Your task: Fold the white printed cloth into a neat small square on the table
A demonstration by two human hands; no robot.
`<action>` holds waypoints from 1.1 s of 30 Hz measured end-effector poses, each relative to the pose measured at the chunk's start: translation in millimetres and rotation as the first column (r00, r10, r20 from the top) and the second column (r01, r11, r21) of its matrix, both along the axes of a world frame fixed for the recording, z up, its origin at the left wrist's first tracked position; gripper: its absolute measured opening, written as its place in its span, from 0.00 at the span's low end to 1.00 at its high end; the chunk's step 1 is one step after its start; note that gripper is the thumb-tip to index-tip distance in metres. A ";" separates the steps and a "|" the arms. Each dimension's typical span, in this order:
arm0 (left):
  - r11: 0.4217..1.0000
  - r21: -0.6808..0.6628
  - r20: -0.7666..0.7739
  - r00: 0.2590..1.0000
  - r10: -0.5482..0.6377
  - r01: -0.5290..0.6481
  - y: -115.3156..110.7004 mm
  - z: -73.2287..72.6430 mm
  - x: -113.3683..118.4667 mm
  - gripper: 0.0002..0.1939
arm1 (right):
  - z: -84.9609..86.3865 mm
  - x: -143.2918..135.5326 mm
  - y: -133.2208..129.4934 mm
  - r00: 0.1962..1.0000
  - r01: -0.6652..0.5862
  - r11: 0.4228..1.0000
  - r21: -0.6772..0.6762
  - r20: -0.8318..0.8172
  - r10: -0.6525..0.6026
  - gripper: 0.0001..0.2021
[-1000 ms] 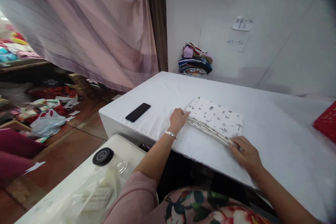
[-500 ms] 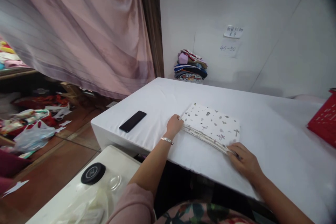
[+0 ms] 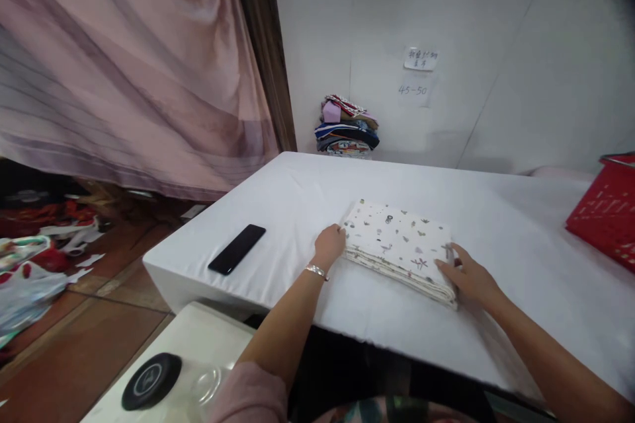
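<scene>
A folded white cloth (image 3: 397,238) with small grey and brown prints lies flat on the white-covered table (image 3: 307,192). Its layered folded edge faces me. At its left front corner, my left hand (image 3: 331,244), with a bracelet at the wrist, is closed on the cloth's edge. On the opposite side my right hand (image 3: 466,274) has its thumb on top of the cloth and its fingers at the right edge, pinching it.
A black phone (image 3: 237,249) lies left of the cloth. Folded fabrics (image 3: 347,127) are stacked by the wall. A red basket (image 3: 608,208) stands at the right. A white surface at lower left holds a round black object (image 3: 151,381).
My right hand has moved from the front right corner up along the cloth's right edge. The front corner now shows uncovered. My left hand stays at the left corner. The view has shifted slightly.
</scene>
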State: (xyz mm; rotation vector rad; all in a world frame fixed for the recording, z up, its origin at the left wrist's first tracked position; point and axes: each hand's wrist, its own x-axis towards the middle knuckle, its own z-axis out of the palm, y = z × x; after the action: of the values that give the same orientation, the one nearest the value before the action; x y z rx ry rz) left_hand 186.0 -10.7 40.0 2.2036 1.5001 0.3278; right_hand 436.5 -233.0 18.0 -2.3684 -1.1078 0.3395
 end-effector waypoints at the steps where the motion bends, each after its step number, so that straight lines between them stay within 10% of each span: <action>1: 1.000 -0.003 -0.009 1.000 -0.008 0.008 -2.5 -0.2 -1.3 0.15 | 0.1 4.1 4.4 1.000 -0.011 1.000 -0.005 0.004 0.011 0.33; 9: 0.954 -0.131 -0.050 0.960 -0.277 0.268 -26.5 2.7 -22.1 0.15 | -0.3 61.9 14.2 0.995 -0.015 0.995 -0.101 0.097 0.025 0.37; 13: 0.973 0.071 -0.024 0.976 -0.217 0.218 -30.4 12.8 -13.7 0.19 | 9.3 27.5 14.9 0.894 -0.166 0.983 -0.078 0.408 0.183 0.31; 17: 0.830 0.276 0.027 0.859 -0.512 0.486 -33.9 7.4 7.8 0.26 | -3.5 -21.1 6.6 0.807 -0.365 0.925 -0.103 0.461 0.370 0.26; 23: 0.758 0.199 0.029 0.769 -0.638 0.621 -33.1 -15.8 13.3 0.27 | -32.9 -34.7 -18.7 0.759 -0.421 0.907 -0.012 0.544 0.359 0.24; 33: 0.788 0.050 0.139 0.777 -0.614 0.613 -29.5 -18.5 5.1 0.29 | -25.6 -36.2 -16.1 0.696 -0.448 0.889 -0.094 0.587 0.413 0.24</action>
State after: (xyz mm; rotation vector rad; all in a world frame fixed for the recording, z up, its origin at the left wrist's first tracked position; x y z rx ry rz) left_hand 191.1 -40.2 21.6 2.4581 0.6291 0.2623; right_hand 400.3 -249.0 -7.6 -2.1816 -1.9503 -0.3241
